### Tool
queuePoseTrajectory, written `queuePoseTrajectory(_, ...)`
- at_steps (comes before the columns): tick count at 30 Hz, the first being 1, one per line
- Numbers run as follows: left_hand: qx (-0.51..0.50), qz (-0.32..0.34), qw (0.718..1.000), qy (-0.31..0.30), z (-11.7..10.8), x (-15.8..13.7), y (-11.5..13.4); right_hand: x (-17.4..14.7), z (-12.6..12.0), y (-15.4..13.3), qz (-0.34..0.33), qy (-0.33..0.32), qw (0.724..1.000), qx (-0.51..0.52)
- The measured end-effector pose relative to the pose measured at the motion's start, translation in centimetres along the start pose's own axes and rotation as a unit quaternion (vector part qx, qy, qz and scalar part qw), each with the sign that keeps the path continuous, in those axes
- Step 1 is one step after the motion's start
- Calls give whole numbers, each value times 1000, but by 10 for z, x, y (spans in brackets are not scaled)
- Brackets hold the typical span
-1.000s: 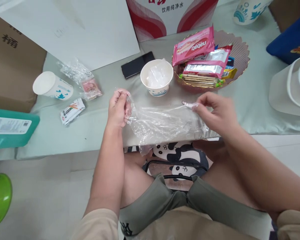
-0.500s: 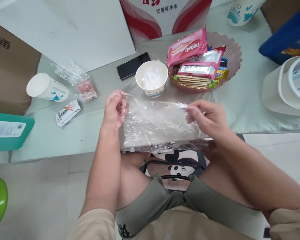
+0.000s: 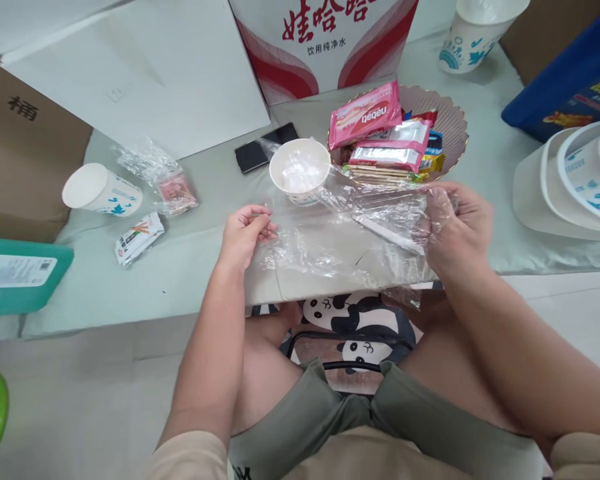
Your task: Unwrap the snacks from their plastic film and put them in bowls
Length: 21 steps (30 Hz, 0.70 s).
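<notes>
A crinkled sheet of clear plastic film (image 3: 313, 250) stretches between my two hands above the table's front edge. My left hand (image 3: 247, 235) pinches its left edge between thumb and fingers. At the other end, my right hand (image 3: 457, 227) is closed around a bunched part of it. A narrow white strip (image 3: 389, 235) shows at the film, close to my right fingers; whether it is part of the film I cannot tell. The film's far edge reaches over the front of a white paper cup (image 3: 300, 167), which has clear plastic inside.
A scalloped bowl (image 3: 453, 137) of wrapped snacks and a black phone (image 3: 265, 148) lie behind. Left are a tipped paper cup (image 3: 103, 191), small packets (image 3: 139, 239) and a green container (image 3: 23, 277). White bins (image 3: 537, 183) stand right; boxes (image 3: 325, 60) line the back.
My right hand has moved right and bunched the film. The film has spread wider and farther back, toward the cup. The white strip has come into sight. The view has shifted slightly.
</notes>
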<state>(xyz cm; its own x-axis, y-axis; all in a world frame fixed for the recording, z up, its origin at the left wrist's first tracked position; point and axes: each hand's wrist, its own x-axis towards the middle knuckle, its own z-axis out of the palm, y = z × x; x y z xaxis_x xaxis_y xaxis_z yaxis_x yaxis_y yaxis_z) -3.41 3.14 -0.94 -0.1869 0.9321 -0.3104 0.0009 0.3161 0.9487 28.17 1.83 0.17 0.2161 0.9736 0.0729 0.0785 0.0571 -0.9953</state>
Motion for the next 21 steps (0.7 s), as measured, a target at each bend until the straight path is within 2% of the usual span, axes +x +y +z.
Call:
queuePoseTrajectory(3, -16, -38, 997, -73, -6, 0, 1, 1, -1, 0, 11, -22, 1000, 17)
queuePoseTrajectory(5, -27, -56, 993, -98, -9, 2, 3, 0, -2, 0, 16, -50, 998, 31)
queuePoseTrajectory(9, -5, -63, 994, -93, -7, 7, 5, -5, -5, 3, 48, -126, 990, 45)
queuePoseTrajectory(12, 40, -47, 995, -83, -5, 11, 4, -6, -6, 1, 80, -188, 979, 10)
queuePoseTrajectory(14, 53, -27, 997, -57, -6, 12, 2, -6, -4, -2, 67, -164, 983, -45)
queuePoseTrajectory(16, 55, -6, 998, -28, -11, 11, 0, -5, -2, -5, 29, -78, 992, -99)
queuePoseTrajectory(18, 53, 1, 998, -37, -17, 10, -1, -5, -1, -6, -6, -7, 993, -121)
queuePoseTrajectory(19, 53, -3, 997, -59, -19, 10, -1, -6, -1, -6, -15, 0, 992, -125)
queuePoseTrajectory(21, 60, -18, 992, -110, -23, 9, -1, -7, -3, -5, -29, -42, 989, -135)
